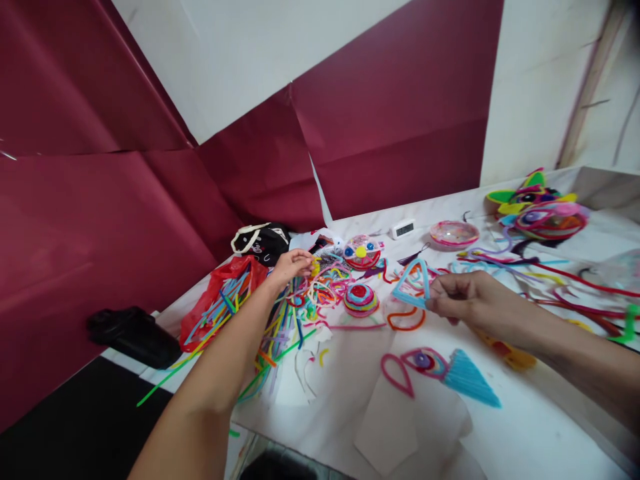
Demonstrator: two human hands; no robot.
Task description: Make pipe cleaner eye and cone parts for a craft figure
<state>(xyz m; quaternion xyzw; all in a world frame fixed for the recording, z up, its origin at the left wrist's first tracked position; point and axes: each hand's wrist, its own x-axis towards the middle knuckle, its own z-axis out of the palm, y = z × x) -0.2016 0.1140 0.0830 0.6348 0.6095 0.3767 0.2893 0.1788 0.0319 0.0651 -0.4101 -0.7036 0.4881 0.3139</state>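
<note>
My right hand (467,298) pinches a light blue pipe cleaner triangle (407,297) above the table. My left hand (293,267) reaches over a pile of colourful pipe cleaner pieces (327,283). Its fingers are closed together beside a bit of yellow, and what they hold, if anything, is unclear. Lower on the table lies a pipe cleaner fish shape: a pink loop (399,375), an eye (425,362) with a purple centre, and a filled blue triangle (471,379). An orange pipe cleaner loop (406,321) rests below the held triangle.
A red plastic bag (200,307) of pipe cleaners and a black bag (135,335) are on the left. Behind stand a striped round piece (361,300), a decorated face (363,252), a small digital clock (403,229) and a pink dish (454,234). Colourful crafted pieces (547,217) sit back right.
</note>
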